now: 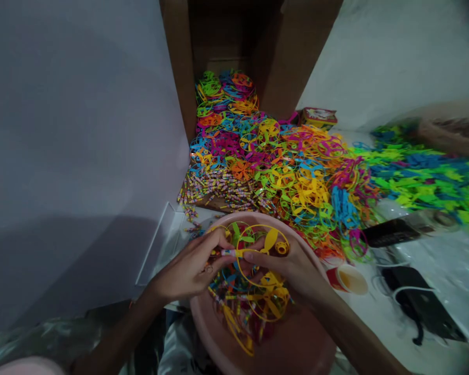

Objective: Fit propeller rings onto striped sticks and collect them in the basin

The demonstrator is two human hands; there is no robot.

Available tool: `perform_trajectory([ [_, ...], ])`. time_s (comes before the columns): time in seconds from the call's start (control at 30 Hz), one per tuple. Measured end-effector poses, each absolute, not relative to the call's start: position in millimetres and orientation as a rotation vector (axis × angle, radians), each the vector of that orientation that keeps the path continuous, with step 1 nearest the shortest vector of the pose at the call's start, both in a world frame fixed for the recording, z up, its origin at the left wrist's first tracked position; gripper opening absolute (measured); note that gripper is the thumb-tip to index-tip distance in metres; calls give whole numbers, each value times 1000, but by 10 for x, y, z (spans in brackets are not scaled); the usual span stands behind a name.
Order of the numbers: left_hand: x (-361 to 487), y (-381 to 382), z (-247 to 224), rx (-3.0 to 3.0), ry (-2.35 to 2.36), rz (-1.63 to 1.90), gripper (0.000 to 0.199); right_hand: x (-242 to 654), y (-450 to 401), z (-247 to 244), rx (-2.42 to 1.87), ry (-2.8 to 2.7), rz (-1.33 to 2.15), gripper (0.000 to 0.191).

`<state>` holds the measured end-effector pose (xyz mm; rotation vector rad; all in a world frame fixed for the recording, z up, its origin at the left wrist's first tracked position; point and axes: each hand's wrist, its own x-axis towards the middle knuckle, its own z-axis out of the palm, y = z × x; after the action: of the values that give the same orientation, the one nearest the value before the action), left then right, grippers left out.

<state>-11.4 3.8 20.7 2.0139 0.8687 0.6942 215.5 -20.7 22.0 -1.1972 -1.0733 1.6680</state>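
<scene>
Over a pink basin [203, 323], my left hand [193, 263] pinches a small printed stick [228, 252]. My right hand [293, 265] grips a yellow ringed propeller [271, 239], its thumb and fingers close to where the stick meets it. The two pieces touch, but how firmly they are joined cannot be made out. Beneath both hands, the basin holds more yellow propellers [271, 304], a green one [242, 234] and several printed sticks.
Behind the basin, colourful propellers [308, 187] spill from a cardboard box [281, 62], beside a heap of printed sticks [219, 185]. To the right are a paper cup [349, 280], a dark phone-like device [426, 302] with a white cord, clear plastic [445, 260] and green-blue pieces [422, 172].
</scene>
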Motion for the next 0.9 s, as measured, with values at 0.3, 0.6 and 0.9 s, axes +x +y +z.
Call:
perform_trajectory([
  [0.3, -120, 78, 260, 2009, 864, 711, 10, 2157, -174, 194, -1205, -1061, 1683, 19],
  [0.6, -265, 59, 348, 1862, 1022, 892, 16, 2269, -126, 291, -1227, -944, 1579, 21],
  [0.9, -93, 25, 339, 1840, 891, 823, 16, 2172, -181, 235, -1197, -1001, 1620, 20],
])
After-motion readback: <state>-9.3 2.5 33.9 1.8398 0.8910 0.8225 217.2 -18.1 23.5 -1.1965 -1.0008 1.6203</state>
